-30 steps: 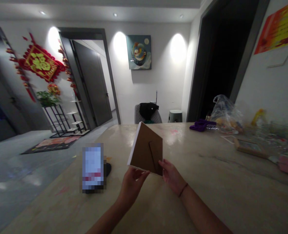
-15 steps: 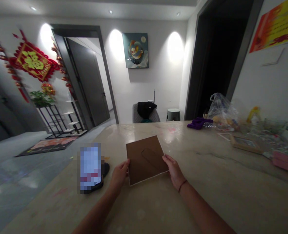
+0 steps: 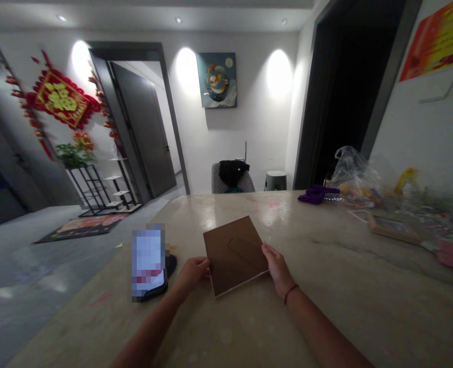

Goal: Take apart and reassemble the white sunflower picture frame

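- Worktop (image 3: 326, 255): it spreads beneath and beyond your left grip (image 3: 191, 272) and right grip (image 3: 278, 266).
- Grey chair (image 3: 217, 179): it stands beyond both grips, past the worktop's far edge, with a black cloth (image 3: 232, 174) over its back.
- Brown panel (image 3: 236, 258): it sits tilted between your grips, its white-edged brown face towards you (a thin outline shows on it). Your left grip is closed on its left edge, your right grip on its right; whether its lower edge touches the worktop, you cannot tell.
- Clear plastic bag (image 3: 355, 176): well beyond your right grip, to its right.
- Phone (image 3: 149, 263): just left of your left grip, its screen blurred out.
- Thin bracelet (image 3: 290, 292): around the wrist behind your right grip.
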A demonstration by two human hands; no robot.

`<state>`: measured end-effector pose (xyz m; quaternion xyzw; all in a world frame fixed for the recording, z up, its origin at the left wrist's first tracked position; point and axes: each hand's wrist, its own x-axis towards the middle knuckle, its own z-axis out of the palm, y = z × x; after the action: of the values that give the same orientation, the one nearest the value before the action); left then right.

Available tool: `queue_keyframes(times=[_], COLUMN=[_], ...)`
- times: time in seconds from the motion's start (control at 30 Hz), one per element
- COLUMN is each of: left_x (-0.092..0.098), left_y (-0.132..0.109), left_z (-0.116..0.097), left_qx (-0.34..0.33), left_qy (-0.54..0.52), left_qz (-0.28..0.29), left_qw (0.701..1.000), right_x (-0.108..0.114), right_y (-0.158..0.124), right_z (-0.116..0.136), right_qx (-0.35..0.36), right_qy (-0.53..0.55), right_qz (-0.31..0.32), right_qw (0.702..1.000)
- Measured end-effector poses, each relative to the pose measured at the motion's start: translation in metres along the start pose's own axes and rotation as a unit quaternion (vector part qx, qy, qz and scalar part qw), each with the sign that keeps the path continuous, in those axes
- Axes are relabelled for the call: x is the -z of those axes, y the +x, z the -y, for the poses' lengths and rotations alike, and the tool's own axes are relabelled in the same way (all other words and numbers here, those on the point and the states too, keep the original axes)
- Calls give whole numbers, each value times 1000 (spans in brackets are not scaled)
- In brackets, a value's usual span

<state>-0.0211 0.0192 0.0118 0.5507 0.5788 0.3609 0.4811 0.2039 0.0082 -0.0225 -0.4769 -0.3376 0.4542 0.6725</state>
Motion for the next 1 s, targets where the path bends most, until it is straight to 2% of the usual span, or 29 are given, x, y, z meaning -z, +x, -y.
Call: queue_keyframes(times=[0.2, 0.47, 0.8, 0.9, 1.0], left_x=[1, 1, 11, 12, 11], left_y=[-8, -5, -1, 0, -1], left_z=[-9, -6, -2, -1, -1], left_qx=[9, 30, 47, 44, 43], left_qy=[-27, -38, -113, -136, -144], left_qz=[-16, -15, 75, 78, 77], left_qw=[999, 999, 990, 987, 986], right_x=[0, -1, 9, 10, 10], right_y=[0, 0, 15, 17, 18], right_z=[-1, 0, -20, -24, -26], right_qx=[1, 0, 11, 14, 16], right_qy=[-14, -30, -22, -32, -35], right_qz=[-3, -2, 8, 15, -9], right_qw=[1000, 1000, 1000, 999, 999])
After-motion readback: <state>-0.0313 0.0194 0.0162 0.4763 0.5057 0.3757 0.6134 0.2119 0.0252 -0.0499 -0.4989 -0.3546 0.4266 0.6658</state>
